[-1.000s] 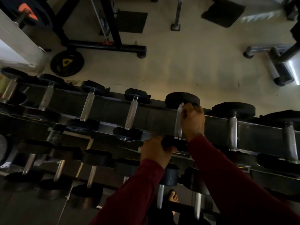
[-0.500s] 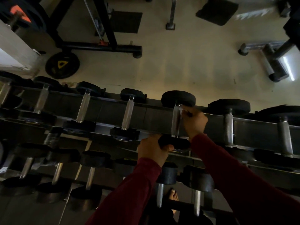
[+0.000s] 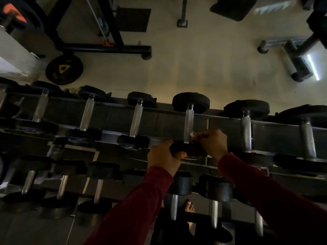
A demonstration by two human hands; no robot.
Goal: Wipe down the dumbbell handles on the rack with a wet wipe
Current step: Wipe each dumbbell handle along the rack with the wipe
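Note:
A dark rack (image 3: pixel 164 124) holds a row of dumbbells with black heads and knurled silver handles. The middle dumbbell's handle (image 3: pixel 189 124) runs away from me. My left hand (image 3: pixel 163 159) grips that dumbbell's near black head (image 3: pixel 187 150). My right hand (image 3: pixel 212 141) pinches a small white wet wipe (image 3: pixel 192 134) against the handle's near end, on its right side. Most of the wipe is hidden inside my fingers.
More dumbbells (image 3: pixel 246 129) sit to either side on the top tier, and a lower tier (image 3: pixel 98 190) lies nearer me. Beyond the rack the floor holds a weight plate (image 3: pixel 64 69), a black machine frame (image 3: pixel 106 47) and a bench (image 3: pixel 290 50). A bare foot (image 3: pixel 189 207) shows below.
My right hand has slid the wipe down the handle from its far end to its near end. My left hand stays on the near head. The view has shifted slightly.

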